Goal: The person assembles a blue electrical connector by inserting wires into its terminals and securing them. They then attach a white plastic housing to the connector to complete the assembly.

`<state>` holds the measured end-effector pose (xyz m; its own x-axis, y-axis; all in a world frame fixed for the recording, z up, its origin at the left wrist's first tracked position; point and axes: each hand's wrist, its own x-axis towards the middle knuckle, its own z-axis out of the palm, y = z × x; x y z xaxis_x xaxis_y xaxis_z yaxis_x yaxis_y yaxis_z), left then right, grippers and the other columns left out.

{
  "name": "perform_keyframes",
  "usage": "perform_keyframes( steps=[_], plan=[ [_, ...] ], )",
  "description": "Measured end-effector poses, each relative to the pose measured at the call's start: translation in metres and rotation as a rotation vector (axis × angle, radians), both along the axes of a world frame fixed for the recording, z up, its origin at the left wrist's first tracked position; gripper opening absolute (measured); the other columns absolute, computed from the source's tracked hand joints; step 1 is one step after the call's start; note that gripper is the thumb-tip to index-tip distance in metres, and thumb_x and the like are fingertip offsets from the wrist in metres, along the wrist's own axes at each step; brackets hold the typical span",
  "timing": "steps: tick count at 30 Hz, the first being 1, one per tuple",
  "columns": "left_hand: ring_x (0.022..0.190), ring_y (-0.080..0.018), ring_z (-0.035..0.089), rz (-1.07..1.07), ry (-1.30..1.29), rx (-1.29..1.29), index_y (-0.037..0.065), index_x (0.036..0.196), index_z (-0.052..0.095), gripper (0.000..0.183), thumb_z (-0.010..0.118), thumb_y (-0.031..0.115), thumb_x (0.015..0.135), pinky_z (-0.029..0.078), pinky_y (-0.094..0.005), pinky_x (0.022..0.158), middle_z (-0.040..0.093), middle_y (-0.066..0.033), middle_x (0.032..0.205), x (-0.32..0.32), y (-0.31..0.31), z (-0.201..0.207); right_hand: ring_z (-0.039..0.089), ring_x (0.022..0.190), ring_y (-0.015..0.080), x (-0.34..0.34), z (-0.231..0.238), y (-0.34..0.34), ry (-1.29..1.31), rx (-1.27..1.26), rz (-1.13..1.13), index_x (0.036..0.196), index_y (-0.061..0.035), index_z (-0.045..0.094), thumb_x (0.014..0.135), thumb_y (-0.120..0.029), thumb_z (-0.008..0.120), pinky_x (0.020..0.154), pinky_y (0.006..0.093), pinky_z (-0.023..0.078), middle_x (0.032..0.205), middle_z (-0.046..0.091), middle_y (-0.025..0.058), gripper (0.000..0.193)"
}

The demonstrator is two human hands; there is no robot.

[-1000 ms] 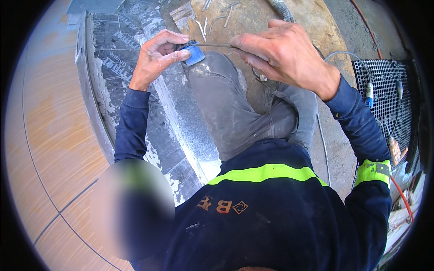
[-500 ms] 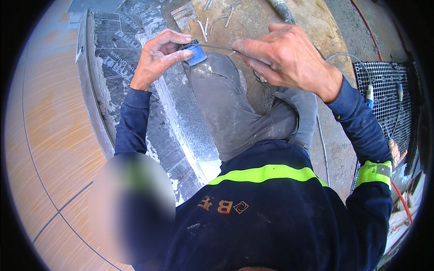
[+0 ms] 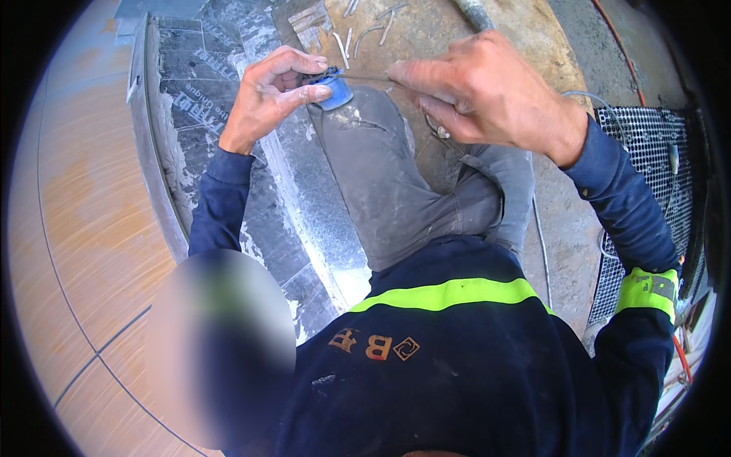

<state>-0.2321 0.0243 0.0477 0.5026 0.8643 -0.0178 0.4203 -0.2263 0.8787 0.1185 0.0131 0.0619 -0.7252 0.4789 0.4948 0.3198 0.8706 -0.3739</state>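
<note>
My left hand (image 3: 263, 99) is closed, pinching a small blue piece (image 3: 336, 94) between thumb and fingers. The piece has a rounded blue side and a dark upper part; its exact kind is not clear. It is just above my left knee, in grey trousers (image 3: 373, 167). From the right, a thin brownish rod (image 3: 367, 75) reaches the dark part of the blue piece. The rod's other end is in the closed fingers of my right hand (image 3: 487, 95), which hide any handle.
Several pale strips (image 3: 340, 46) lie on the stained board (image 3: 426, 57) ahead. A grey hose-like end (image 3: 475, 14) is at the top. Black grid matting (image 3: 647, 183) and an orange cable (image 3: 618, 49) lie right; a tan panel (image 3: 99, 228) stands left.
My right hand has turned a little, and its wrist and forearm have shifted to the right. The blue piece has tilted slightly in my left hand.
</note>
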Motion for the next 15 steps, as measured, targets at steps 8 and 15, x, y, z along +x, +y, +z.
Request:
perform_keyframes(
  steps=[8, 15],
  plan=[
    [0.113, -0.0213, 0.073, 0.017, 0.087, 0.102, 0.000, 0.112, 0.077, 0.028, 0.089, 0.008, 0.087, 0.064, -0.0373, 0.099, 0.073, -0.0108, 0.117, 0.007, -0.001, 0.004, 0.072, 0.069, 0.0353, -0.011, 0.019, -0.002, 0.000, -0.160, -0.007, 0.116, -0.0004, 0.076, 0.092, -0.008, 0.075, 0.064, 0.0425, 0.056, 0.082, 0.075, 0.0185, 0.025],
    [0.117, -0.0245, 0.073, -0.026, 0.070, 0.215, -0.001, 0.113, 0.076, 0.028, 0.086, 0.003, 0.088, 0.065, -0.0385, 0.098, 0.071, -0.0144, 0.124, 0.004, -0.004, -0.006, 0.053, 0.054, 0.0128, -0.022, -0.009, -0.012, 0.362, -0.803, -0.233, 0.113, 0.0013, 0.075, 0.108, -0.020, 0.062, 0.052, 0.0325, 0.041, 0.069, 0.063, 0.0003, 0.026]
  ],
)
